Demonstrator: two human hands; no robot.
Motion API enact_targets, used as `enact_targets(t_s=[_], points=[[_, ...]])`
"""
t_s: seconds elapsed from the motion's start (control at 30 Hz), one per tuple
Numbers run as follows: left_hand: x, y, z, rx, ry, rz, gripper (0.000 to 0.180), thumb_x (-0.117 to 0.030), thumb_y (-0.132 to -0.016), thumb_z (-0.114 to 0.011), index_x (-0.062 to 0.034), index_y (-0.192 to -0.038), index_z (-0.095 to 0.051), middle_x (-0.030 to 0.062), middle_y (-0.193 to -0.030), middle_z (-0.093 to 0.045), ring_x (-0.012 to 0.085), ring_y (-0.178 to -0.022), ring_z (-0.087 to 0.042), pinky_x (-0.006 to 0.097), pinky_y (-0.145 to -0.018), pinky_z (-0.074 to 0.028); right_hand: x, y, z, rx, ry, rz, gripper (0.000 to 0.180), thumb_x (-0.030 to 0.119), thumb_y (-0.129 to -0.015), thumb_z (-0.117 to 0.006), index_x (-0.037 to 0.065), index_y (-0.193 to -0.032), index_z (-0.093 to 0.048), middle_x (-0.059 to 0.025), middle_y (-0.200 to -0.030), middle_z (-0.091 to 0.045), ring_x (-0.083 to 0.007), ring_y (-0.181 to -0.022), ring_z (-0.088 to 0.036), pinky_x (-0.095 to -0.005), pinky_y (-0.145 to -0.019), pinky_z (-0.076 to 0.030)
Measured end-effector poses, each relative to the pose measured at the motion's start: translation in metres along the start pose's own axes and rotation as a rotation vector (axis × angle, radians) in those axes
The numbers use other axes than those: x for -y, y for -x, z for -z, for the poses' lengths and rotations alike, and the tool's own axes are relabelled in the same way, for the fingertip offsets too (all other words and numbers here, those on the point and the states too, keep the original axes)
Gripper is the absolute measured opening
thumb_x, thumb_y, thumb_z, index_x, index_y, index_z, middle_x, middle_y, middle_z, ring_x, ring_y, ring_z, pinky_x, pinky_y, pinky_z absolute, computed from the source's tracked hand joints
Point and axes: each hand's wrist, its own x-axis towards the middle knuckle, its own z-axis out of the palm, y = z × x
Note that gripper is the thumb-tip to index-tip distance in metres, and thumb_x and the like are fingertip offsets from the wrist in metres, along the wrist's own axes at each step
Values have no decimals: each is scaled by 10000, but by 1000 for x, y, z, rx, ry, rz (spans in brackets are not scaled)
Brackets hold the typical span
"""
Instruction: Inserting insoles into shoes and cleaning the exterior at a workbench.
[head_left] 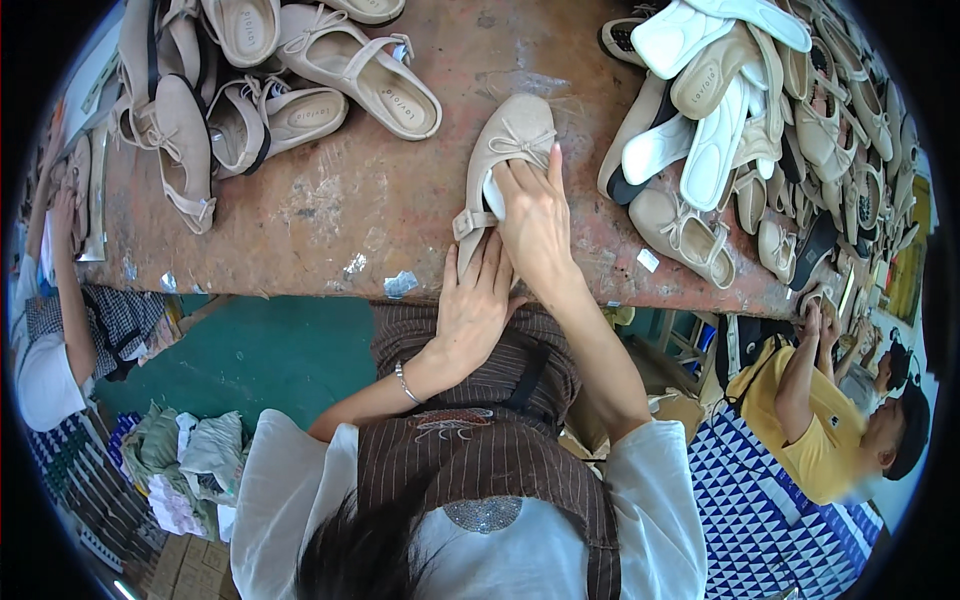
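Observation:
A beige shoe (520,122) with a small bow and a buckled strap lies on the worn table in front of me, toe pointing away. My right hand (535,215) reaches into its opening, most fingertips hidden inside, with one finger lying along the outer right side. Beside those fingers shows a white edge of an insole (493,195). My left hand (470,310) is closed at the heel end, by the table's front edge, its fingers against the shoe. Part of the heel is covered by both hands.
Several beige strapped shoes (375,85) lie at the far left of the table (300,220). White insoles (715,150) and more shoes (685,235) are heaped on the right. A person in yellow (800,420) works at the right; another person's arm (70,290) shows at the left.

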Motion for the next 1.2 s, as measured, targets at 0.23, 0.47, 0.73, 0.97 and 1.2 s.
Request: enact_targets(t_s=[0.23,0.47,0.73,0.97,1.2], points=[[4,2,-2,107,-108,-45,571,-256,-856,-630,61,-1321,-535,213,-1365,-508,341,-1336,-429,616,-1133,-271,15,44,-18,-123,219,21,575,85,-819,-567,25,-1391,-538,-322,-1401,-486,-447,-1335,-459,-566,-1182,-203],[7,-4,-6,7,-14,-31,514,-178,-834,-668,76,-1264,-550,222,-1367,-507,394,-1334,-422,579,-1129,-291,2,-11,-14,-33,273,-85,298,110,-860,-530,0,-1121,-624,-206,-1125,-621,-314,-1078,-622,-553,-1170,-221],[10,4,-15,-23,-67,-93,442,-180,-822,-631,-11,-1231,-627,169,-1300,-570,336,-1281,-484,594,-1144,-276,14,25,-33,-271,351,-78,576,23,-787,-534,-244,-1278,-395,-403,-1273,-492,-481,-1230,-507,-608,-1166,-174],[10,4,-20,-92,58,-75,468,-141,-813,-636,-1,-1259,-605,190,-1322,-553,335,-1305,-468,570,-1144,-287,11,43,-45,-230,340,-38,559,28,-789,-539,-265,-1252,-428,-447,-1242,-506,-512,-1250,-496,-596,-1175,-174],[13,-3,-11,-22,8,-75,469,-115,-832,-568,49,-1271,-582,207,-1310,-555,337,-1319,-461,579,-1134,-300,8,4,-28,-205,427,-113,415,73,-820,-531,-117,-1188,-548,-251,-1087,-597,-393,-1078,-588,-646,-1134,-203]])
